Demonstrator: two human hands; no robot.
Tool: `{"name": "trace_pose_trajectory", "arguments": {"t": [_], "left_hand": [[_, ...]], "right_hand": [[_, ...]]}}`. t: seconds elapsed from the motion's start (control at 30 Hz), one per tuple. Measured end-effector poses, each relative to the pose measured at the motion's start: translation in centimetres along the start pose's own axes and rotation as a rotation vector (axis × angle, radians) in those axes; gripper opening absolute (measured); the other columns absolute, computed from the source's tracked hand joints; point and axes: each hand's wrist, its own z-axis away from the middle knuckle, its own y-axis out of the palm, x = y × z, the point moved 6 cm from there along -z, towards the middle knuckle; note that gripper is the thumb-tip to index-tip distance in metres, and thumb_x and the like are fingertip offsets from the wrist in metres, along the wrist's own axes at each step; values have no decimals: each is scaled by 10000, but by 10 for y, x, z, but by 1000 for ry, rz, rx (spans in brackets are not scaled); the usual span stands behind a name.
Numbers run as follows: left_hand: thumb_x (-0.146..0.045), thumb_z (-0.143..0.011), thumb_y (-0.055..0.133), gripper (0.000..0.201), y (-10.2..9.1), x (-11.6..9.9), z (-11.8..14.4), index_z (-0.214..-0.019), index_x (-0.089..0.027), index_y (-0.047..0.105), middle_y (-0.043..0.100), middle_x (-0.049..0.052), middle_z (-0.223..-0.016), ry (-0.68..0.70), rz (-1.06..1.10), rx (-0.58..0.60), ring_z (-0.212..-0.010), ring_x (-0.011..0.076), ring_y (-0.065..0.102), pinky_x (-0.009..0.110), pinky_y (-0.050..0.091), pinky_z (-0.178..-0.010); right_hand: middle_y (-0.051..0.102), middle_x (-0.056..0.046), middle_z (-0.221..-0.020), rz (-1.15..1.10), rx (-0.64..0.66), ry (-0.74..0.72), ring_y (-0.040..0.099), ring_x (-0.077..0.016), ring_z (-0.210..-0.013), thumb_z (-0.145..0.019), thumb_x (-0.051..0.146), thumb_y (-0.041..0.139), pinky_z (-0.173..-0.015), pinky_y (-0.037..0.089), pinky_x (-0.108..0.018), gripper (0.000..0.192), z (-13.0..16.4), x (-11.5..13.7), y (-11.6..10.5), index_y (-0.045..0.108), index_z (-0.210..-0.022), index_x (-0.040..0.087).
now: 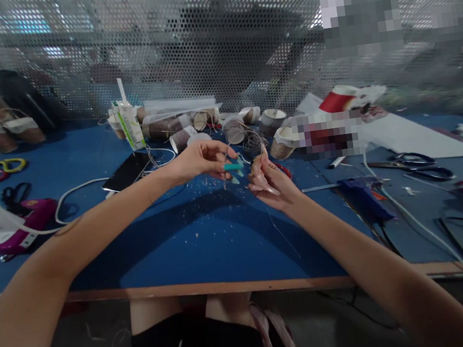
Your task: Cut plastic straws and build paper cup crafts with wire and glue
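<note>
My left hand (208, 159) hovers above the blue tabletop with its fingers bent together. Narrow teal pieces (233, 166) show at its fingertips; whether they are held or worn is unclear. Close by on the right, my right hand (273, 182) has its fingers curled in a pinch. A pale pinkish, glossy strip (261, 178) lies along those fingers. A thin thread (283, 235) hangs from beneath my right hand to the table. What sits between the fingertips of both hands is too small to make out. Clear crumbs (218, 203) are scattered below.
Several spools (234, 129) of thread stand behind my hands, near a drink carton (129, 124). A phone (126, 171) and white cable lie left. Dark-handled scissors (415, 163), a blue tool (365, 198) and cords lie right. A perforated metal screen (197, 41) closes off the back.
</note>
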Motion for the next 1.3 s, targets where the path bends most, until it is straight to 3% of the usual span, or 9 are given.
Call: {"name": "trace_pose_trajectory", "arguments": {"t": [0.13,0.47,0.67,0.8,0.97,1.13,1.3], "left_hand": [[-278,-781,670,289,-7,4,-2,-1003,-95,639,718,58,-753,42,-87,-90,-716,153,714,262,601,-695],[-206,-757,682,280,-13,4,0,-1009,-88,661,741,85,-828,-11,-5,-181,-701,157,720,236,600,-630],[-282,-835,619,341,-11,2,1,-1122,-97,616,739,95,-878,40,-141,-135,-748,151,720,244,601,-678],[-192,-818,632,353,-7,3,1,-1162,-118,592,727,82,-951,-22,111,-45,-779,127,709,262,592,-745],[-82,-752,681,268,-6,7,0,-1014,-118,644,687,-25,-703,-112,470,-52,-640,74,674,211,587,-675],[-103,-704,734,293,-6,8,0,-985,-120,652,638,-44,-576,-117,558,13,-503,61,629,139,521,-503],[-103,-665,757,332,-3,2,1,-972,-117,632,649,-49,-680,-81,541,41,-484,47,621,147,518,-498]], "right_hand": [[413,110,-459,-39,37,-10,175,-12,-318,-856,362,605,-410,356,-135,300,1,4,-1,478,-639,199],[361,96,-472,-86,-60,13,114,-24,-339,-873,297,575,-370,285,-135,304,2,6,-7,475,-603,198],[324,110,-456,-138,65,10,148,-16,-342,-832,324,642,-392,317,-113,283,3,6,2,491,-627,200],[322,113,-455,-118,65,10,213,-19,-339,-853,354,607,-432,386,-127,308,4,6,5,468,-621,206],[404,128,-464,-91,132,-17,277,-8,-336,-745,427,706,-480,467,-126,331,2,6,11,491,-629,205],[472,129,-473,-28,177,-40,393,-18,-344,-688,434,748,-481,515,-147,272,4,8,13,575,-728,228],[574,120,-554,-47,175,-57,455,-8,-348,-636,323,807,-471,540,-158,275,3,11,11,563,-673,202]]}}
